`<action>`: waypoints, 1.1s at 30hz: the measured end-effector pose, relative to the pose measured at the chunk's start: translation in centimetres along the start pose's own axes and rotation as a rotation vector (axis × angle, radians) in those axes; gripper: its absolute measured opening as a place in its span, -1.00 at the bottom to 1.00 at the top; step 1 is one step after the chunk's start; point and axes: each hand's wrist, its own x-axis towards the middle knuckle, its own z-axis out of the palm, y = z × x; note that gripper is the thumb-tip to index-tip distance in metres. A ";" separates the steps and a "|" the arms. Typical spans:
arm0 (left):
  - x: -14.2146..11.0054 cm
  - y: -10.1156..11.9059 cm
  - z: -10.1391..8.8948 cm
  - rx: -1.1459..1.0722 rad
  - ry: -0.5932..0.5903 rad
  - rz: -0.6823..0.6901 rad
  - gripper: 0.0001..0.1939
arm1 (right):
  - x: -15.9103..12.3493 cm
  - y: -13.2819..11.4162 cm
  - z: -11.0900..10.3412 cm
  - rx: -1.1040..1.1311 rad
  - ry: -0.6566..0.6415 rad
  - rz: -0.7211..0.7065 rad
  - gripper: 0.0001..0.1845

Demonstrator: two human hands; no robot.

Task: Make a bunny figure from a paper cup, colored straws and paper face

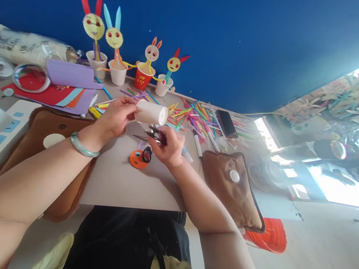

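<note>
The fingers of the left hand (116, 118) pinched the open end of a white paper cup (150, 113), which lay sideways in the air above the bench (117, 188), its base turned right. The fingers of the right hand (169, 145) were curled round black-handled scissors (156, 134), just below the cup; a blade pointed left. Beneath them lay an orange disc face (135, 159) with a black loop (147, 154) at its right edge; I could not tell whether that loop belonged to the scissors. A pale green bangle (85, 145) circled the left wrist. Farther out, a heap of coloured pipe cleaners (185, 114) spread behind the hands, near a black phone (227, 124). 2 brown pouches (233, 190) flanked the work. At the back, 4 long-eared figures (115, 37) stood in 3 white cups (117, 74) and 1 red cup (143, 77), before a blue wall (234, 39)
</note>
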 end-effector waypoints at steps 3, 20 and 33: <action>0.1 0.2 -0.1 0.010 0.027 -0.022 -0.67 | 1.6 0.7 -1.6 0.049 0.331 0.186 -0.50; 1.0 0.4 -0.2 -0.043 0.214 0.097 -0.63 | 2.0 14.1 -14.4 -0.585 -0.243 0.647 -0.90; 3.3 -0.4 -2.5 0.309 0.411 0.597 -0.75 | 4.7 11.3 -5.3 -0.544 -0.534 0.436 -0.74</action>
